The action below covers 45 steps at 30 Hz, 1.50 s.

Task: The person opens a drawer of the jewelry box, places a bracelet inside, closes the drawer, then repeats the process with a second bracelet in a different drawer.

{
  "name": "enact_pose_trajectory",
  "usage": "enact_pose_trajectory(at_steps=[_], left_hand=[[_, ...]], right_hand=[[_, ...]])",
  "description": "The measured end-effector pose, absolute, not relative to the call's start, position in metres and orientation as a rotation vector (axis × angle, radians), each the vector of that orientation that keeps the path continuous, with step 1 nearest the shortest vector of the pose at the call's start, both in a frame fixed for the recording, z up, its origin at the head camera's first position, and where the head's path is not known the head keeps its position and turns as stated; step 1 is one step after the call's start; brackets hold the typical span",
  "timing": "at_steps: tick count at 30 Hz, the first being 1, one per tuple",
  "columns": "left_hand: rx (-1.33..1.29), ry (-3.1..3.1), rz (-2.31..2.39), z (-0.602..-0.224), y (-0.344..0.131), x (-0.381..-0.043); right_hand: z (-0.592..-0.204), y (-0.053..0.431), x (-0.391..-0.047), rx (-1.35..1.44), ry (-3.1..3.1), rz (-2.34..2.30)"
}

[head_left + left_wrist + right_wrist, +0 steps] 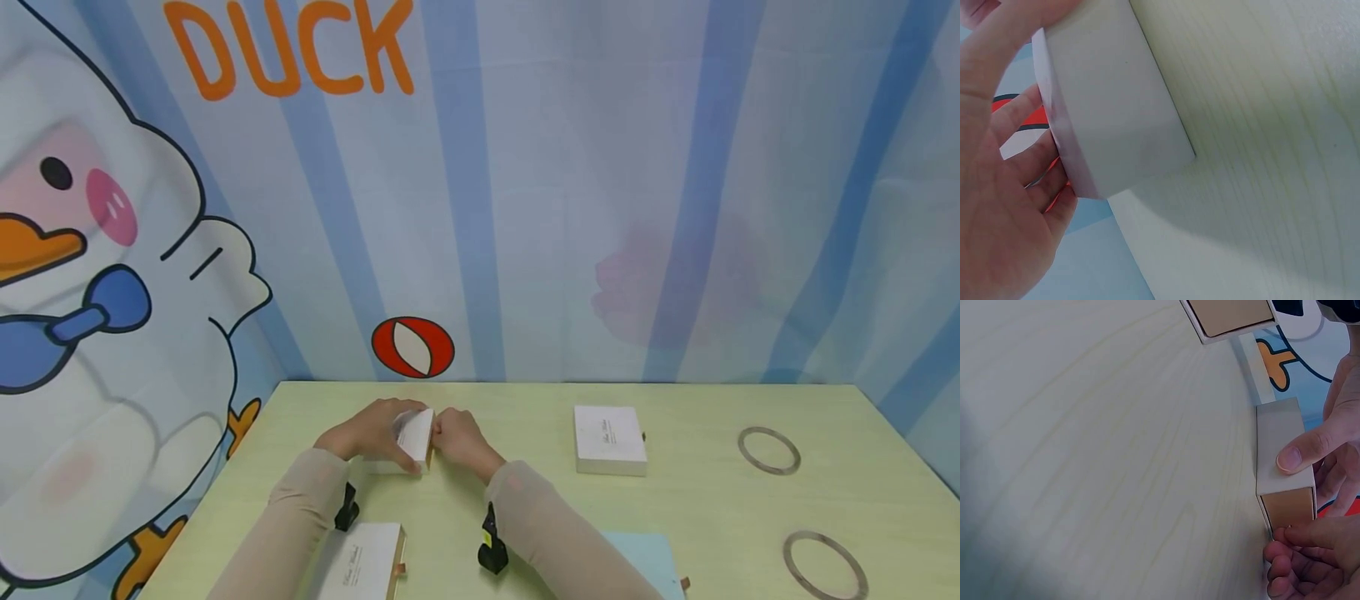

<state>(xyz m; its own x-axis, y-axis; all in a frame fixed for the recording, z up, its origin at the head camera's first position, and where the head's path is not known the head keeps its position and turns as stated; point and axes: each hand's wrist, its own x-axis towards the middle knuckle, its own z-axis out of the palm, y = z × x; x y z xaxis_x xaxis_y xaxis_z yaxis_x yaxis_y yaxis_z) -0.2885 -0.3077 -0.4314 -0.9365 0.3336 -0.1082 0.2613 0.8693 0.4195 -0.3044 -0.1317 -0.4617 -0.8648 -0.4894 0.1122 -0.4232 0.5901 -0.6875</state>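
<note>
A small white box [414, 442] with a brown inner drawer [1288, 505] stands at the table's back left. My left hand [375, 432] grips it from the left, thumb on the near face and fingers round the far one. In the left wrist view, the box's plain white face [1110, 106] shows beside the spread fingers. On the box's right end, my right hand [467, 442] pinches at the drawer front with thumb and curled forefinger. Whatever lies between those fingertips is hidden by them. The drawer front sits about level with the sleeve's edge.
Nearer me on the left lies another white box [356, 567] with a brown tab. A third white box [611, 437] stands at the back right of centre. Partly behind my right sleeve is a light blue box [645, 560]. Two grey rings [765, 430] lie far right.
</note>
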Motion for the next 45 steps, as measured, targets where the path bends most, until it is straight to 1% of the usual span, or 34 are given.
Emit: enact_pose_trajectory(at_steps=[11, 21, 35, 45], left_hand=[[0.426, 2.867, 0.594, -0.429, -0.305, -0.287], [0.442, 2.846, 0.603, -0.428, -0.303, -0.287], [0.386, 2.787, 0.496, -0.417, -0.297, -0.283], [0.396, 2.812, 0.498, -0.412, -0.297, -0.282]], right_hand=[[-0.46, -0.133, -0.303, -0.782, 2.72, -1.125], [-0.459, -0.13, -0.304, -0.739, 2.662, -1.204], [-0.434, -0.124, -0.307, -0.719, 2.639, -1.048], [-0.423, -0.118, -0.309, -0.782, 2.698, -0.989]])
